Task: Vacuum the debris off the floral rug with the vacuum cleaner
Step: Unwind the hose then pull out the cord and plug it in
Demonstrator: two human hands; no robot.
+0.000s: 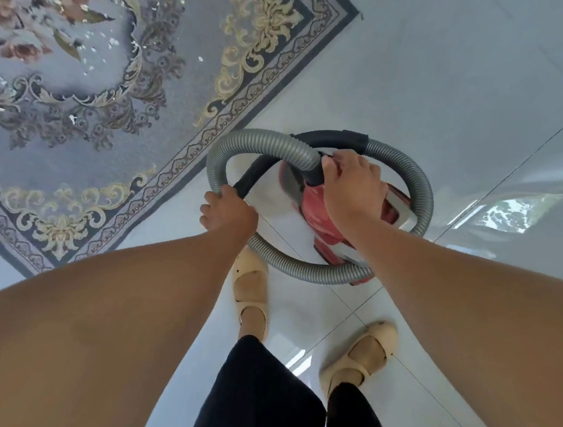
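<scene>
Standing on a white tiled floor [451,92] in beige shoes [250,295] and black trousers [259,397], leaning over a red vacuum cleaner [320,219]. Gripping with the left hand [228,212], fingers wrapped tight, at the spot where the grey ribbed hose [265,139] and the end of the black tube [252,177] cross. Clasping the top of the vacuum cleaner with the right hand [353,185], fingers curled down beside the dark socket where the hose enters; cannot tell exactly which part lies under the palm. Holding the hose coiled in one wide loop around the red body. Placing the vacuum cleaner over bare tiles just beside the dark border of the floral rug [120,106]; resting or lifted, cannot tell. Looking up and left across that rug: grey-blue, pink roses, cream scrolls, laid at a slant. Showing pale flecks of debris [113,42] scattered over its middle near the roses, well apart from the vacuum cleaner.
</scene>
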